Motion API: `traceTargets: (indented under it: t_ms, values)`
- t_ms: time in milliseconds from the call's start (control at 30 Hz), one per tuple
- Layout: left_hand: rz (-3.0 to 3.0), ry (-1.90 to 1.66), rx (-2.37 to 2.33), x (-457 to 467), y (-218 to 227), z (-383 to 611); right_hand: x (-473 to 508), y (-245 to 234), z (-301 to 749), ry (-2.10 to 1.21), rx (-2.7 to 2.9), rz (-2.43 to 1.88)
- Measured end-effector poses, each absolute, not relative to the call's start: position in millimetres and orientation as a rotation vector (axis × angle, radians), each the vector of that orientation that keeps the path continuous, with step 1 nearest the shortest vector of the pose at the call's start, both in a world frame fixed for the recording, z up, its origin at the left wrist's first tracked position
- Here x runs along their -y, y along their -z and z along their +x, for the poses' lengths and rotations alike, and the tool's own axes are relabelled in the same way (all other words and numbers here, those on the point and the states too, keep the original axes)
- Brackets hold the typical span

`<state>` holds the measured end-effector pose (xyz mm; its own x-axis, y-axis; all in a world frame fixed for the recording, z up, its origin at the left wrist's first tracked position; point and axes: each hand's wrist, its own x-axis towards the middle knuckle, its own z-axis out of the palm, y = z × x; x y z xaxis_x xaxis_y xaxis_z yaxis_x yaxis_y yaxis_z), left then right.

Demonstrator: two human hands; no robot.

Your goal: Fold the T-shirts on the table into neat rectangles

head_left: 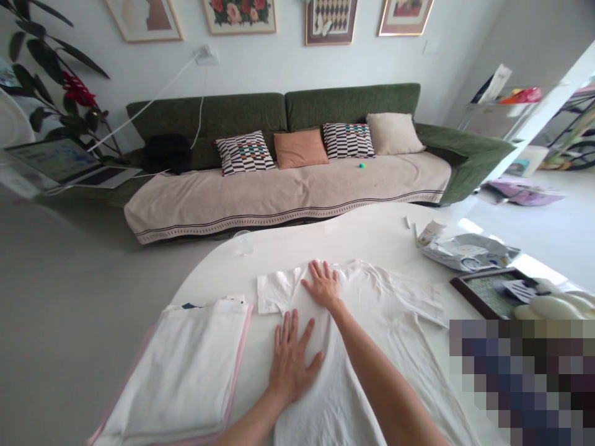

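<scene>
A white T-shirt lies spread on the white table. My left hand rests flat on the shirt's body near its left side, fingers spread. Farther up, my right hand presses flat by the collar and shoulder, fingers stretched out. Neither hand holds anything. The shirt's left sleeve sticks out beside my right hand. A stack of folded white cloth with a pink edge sits to the left of the shirt.
A crumpled plastic bag, a small bottle and a dark framed tray lie at the table's right. A clear glass stands at the far edge. A green sofa with cushions is behind; a laptop at left.
</scene>
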<state>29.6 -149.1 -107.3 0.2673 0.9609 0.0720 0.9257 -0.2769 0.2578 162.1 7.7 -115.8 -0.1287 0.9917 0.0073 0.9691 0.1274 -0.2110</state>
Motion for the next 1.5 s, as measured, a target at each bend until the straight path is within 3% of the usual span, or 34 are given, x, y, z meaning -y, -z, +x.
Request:
traceTargets:
  t_ms: [167, 333, 667, 800, 967, 1200, 1400, 1500]
  values:
    - [2.372, -0.318, -1.799, 149.3, 106.7, 30.8, 21.3, 101.9, 165.6, -0.162, 2.227, -1.978]
    - [2.427, -0.287, -1.787, 148.3, 105.9, 30.1, 118.7, 113.3, 198.4, -0.172, 2.199, -2.014]
    - [2.487, -0.204, -1.787, 149.6, 106.8, 30.5, 235.5, 114.7, 335.9, 0.025, 1.859, -2.512]
    - [2.443, -0.025, -1.713, 149.8, 92.6, 28.5, 246.8, 103.4, 301.1, 0.067, 1.921, -2.422]
    - [2.634, -0.097, -1.588, 184.6, 80.5, 27.3, 270.9, 111.2, 250.7, -0.131, 2.161, -2.128]
    - [2.619, 0.080, -1.296, 235.5, 87.6, -1.2, 294.5, 118.5, 261.4, -0.105, 2.039, -2.246]
    - [2.389, 0.169, -1.767, 153.6, 57.9, -21.8, 290.0, 100.0, 222.5, -0.122, 1.732, -2.462]
    - [2.297, 0.074, -1.841, 85.7, 44.9, -23.9, 283.8, 80.7, 155.5, -0.278, 1.893, -2.117]
